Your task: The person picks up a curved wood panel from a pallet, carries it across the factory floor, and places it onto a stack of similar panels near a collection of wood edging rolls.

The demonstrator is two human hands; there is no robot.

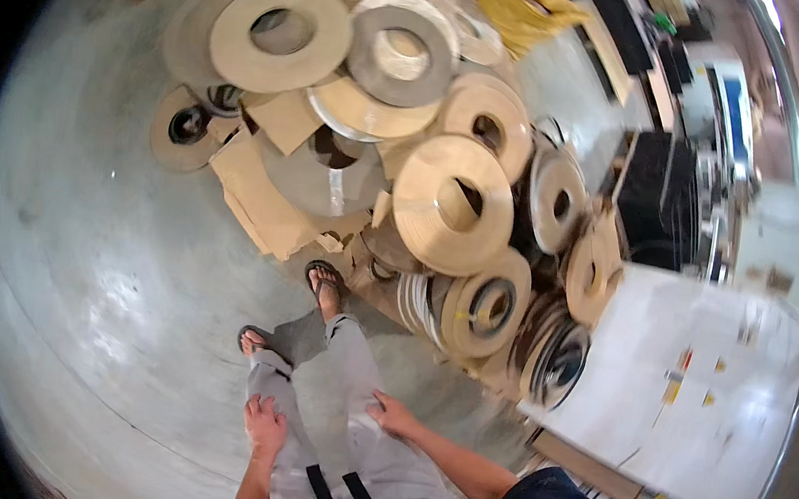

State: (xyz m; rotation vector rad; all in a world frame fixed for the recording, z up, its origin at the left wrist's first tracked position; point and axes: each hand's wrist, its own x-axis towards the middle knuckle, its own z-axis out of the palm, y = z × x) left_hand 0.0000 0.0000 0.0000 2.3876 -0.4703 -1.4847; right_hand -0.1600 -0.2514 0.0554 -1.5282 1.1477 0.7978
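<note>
My left hand (264, 424) is at the left leg of my light grey trousers (316, 445), its fingers bent against the cloth. On the other leg, my right hand (394, 415) pinches the fabric near the knee, thumb on top. Both hands are apart from the coils. In front of my feet lies a big heap of edge-banding rolls; a tan roll (410, 214) leans at its near side. A smaller tan roll (463, 312) with a dark inner ring stands closest to my right hand. Torn brown cardboard (259, 198) lies by the heap.
A large white machine panel (698, 378) with small coloured labels stands at the right. Beyond the heap lie a yellow sack (526, 14) and a grey roll (402, 55). A black box-like unit (658, 199) stands at the far right. Smooth grey concrete floor (117, 249) stretches leftward.
</note>
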